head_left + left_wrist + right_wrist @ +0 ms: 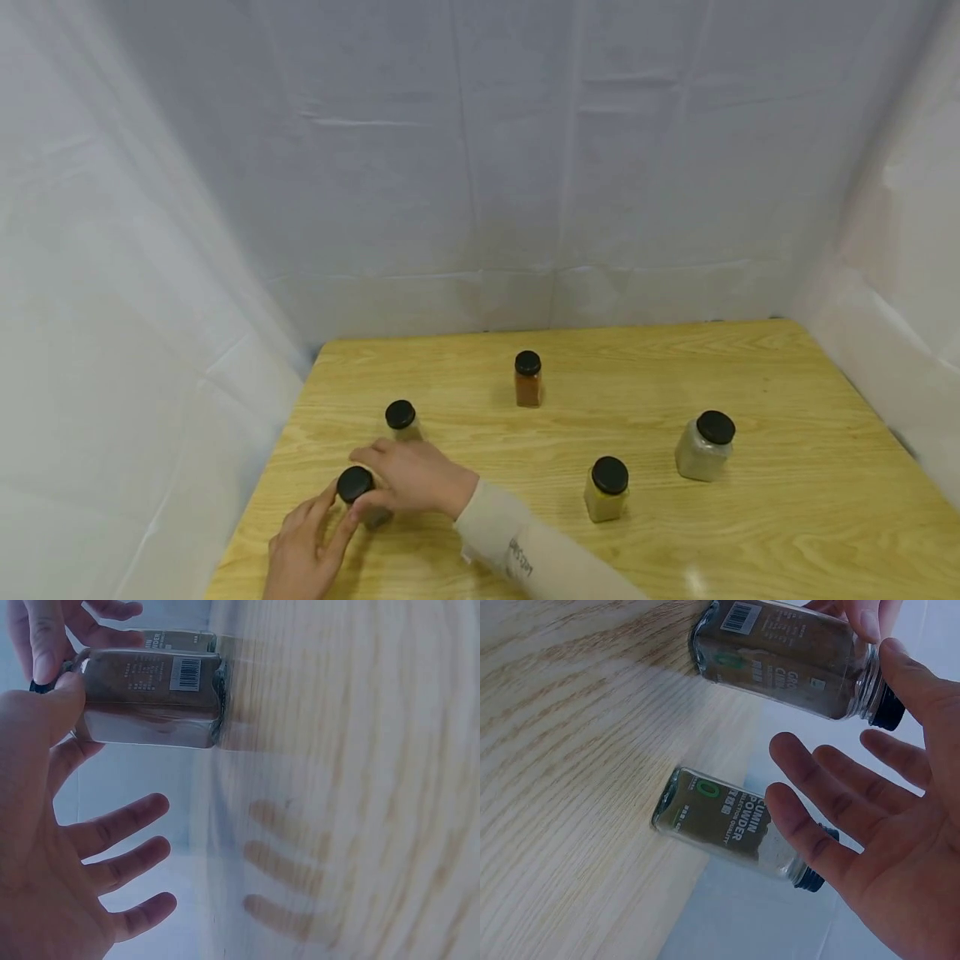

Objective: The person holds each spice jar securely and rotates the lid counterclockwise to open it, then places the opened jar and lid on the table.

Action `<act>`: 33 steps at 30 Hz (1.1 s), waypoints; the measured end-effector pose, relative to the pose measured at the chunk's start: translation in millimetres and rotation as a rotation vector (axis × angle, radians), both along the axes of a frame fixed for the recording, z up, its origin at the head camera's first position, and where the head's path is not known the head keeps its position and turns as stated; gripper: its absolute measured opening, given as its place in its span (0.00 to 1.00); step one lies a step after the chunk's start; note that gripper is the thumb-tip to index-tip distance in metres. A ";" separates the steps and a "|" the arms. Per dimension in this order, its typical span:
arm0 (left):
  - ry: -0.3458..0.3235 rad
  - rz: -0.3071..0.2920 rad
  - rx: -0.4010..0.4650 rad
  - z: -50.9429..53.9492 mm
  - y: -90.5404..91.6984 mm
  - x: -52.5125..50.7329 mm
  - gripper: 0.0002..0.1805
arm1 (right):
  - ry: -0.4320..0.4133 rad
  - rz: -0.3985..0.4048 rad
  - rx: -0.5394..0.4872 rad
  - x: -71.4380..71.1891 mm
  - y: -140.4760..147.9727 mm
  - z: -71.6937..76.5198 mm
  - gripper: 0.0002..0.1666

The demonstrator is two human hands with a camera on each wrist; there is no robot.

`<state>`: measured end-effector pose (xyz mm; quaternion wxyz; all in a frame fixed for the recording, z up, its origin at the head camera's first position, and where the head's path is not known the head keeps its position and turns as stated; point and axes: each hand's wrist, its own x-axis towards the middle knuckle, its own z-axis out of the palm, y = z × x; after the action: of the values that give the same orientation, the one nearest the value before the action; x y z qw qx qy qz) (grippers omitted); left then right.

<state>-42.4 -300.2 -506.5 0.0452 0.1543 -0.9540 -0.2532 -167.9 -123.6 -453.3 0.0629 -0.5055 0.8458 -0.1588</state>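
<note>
Left hand (302, 543): thumb and forefinger pinch brown-powder jar (146, 694).
Right hand (411, 477): fingers spread, thumb touching it.
Cumin jar (714, 817): stands at that jar's one o'clock.

1. In the head view we lose part of the near jar (356, 483) behind the right hand (412, 477).
2. We find the left hand (303, 542) cut by the bottom edge.
3. We cannot read the small writing (520, 558) on the sleeve (558, 558).
</note>
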 end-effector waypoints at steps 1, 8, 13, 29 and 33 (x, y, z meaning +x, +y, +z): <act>0.005 -0.001 0.002 0.2 -0.2 0.2 0.39 | 0.000 -0.014 -0.001 -0.2 0.3 0.1 0.40; 0.038 0.000 0.012 0.5 -1.6 2.0 0.38 | -0.007 -0.040 -0.030 -4.3 3.4 -0.2 0.34; 0.023 -0.005 0.017 -1.3 -3.7 1.1 0.39 | -0.026 0.006 -0.047 -5.7 6.1 0.7 0.28; 0.036 -0.006 0.010 -2.8 -2.4 1.1 0.38 | -0.041 0.055 -0.025 -1.1 -0.7 0.9 0.37; 0.057 -0.007 -0.003 -3.9 -1.1 0.2 0.37 | -0.029 0.075 -0.042 0.2 -2.7 1.1 0.36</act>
<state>-42.2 -301.3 -510.4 0.0719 0.1437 -0.9532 -0.2560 -167.6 -126.3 -452.2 0.0706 -0.5356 0.8217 -0.1813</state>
